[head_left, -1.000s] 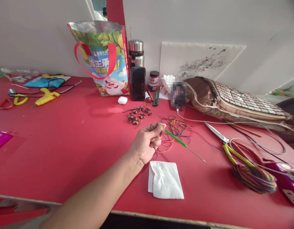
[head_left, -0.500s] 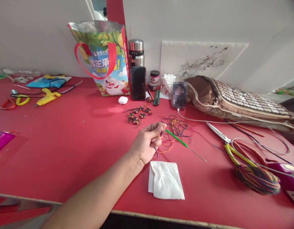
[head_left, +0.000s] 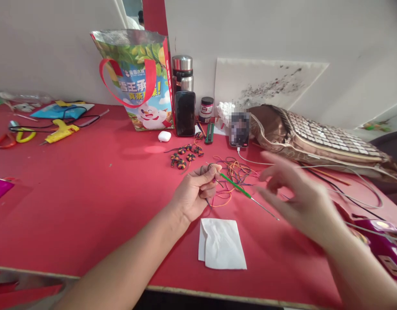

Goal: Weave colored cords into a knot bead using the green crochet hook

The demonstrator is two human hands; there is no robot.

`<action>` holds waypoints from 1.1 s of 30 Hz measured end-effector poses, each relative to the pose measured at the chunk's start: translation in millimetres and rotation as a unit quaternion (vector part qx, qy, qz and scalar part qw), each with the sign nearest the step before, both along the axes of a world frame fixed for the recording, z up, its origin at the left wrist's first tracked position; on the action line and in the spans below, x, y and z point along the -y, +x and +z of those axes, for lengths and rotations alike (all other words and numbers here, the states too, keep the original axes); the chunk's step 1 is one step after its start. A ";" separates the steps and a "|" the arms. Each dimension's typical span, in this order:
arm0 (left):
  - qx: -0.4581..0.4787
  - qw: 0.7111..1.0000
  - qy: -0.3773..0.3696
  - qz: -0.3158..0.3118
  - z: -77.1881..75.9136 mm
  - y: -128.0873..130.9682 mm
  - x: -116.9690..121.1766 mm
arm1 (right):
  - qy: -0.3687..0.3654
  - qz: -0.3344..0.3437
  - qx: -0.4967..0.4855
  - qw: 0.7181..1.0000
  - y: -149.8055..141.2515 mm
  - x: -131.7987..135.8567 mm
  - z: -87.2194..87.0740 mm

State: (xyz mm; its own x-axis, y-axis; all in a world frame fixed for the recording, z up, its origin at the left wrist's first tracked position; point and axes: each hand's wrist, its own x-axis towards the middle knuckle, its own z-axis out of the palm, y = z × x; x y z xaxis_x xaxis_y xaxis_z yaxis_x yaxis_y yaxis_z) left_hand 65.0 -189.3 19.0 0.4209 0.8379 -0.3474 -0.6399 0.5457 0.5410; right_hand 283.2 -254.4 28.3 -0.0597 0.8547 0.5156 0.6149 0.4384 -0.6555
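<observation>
My left hand rests on the red table with its fingers pinched on thin coloured threads, which trail off in a loose tangle to its right. A green-handled crochet hook lies just right of that hand, its metal tip pointing right. My right hand hovers above the table right of the hook, blurred by motion, its fingers spread apart with nothing in them. A folded white tissue lies below my left hand. Several small crocheted pieces lie beyond the threads.
At the back stand a printed bag, a steel flask, a black phone and a small jar. A brown sequinned bag and white cable lie right. A yellow glue gun lies far left; a purple power strip sits far right.
My right hand has come into view from the right and now hovers over the table near the hook, covering the scissors and yarn ball. My left hand has barely moved.
</observation>
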 end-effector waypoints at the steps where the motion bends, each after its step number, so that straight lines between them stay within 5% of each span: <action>1: -0.007 1.000 0.006 -0.001 -0.1 0.2 0.6 | 0.001 0.024 0.035 0.999 -4.5 -2.3 -3.4; 3: -0.027 0.999 0.027 -0.007 -0.5 0.9 2.1 | 0.029 0.072 0.085 0.993 -16.6 -5.5 -11.5; 8: -0.103 0.989 0.100 -0.041 -3.2 4.5 6.5 | 0.113 0.064 0.006 0.992 -38.2 -0.2 -25.8; 17: -0.140 0.978 0.132 -0.076 -3.8 5.8 9.6 | -0.007 0.035 -0.218 0.975 -35.0 12.5 -33.9; 33: -0.158 0.969 0.160 -0.098 -2.1 6.1 11.1 | -0.132 0.075 -0.417 0.896 -33.1 7.7 -33.0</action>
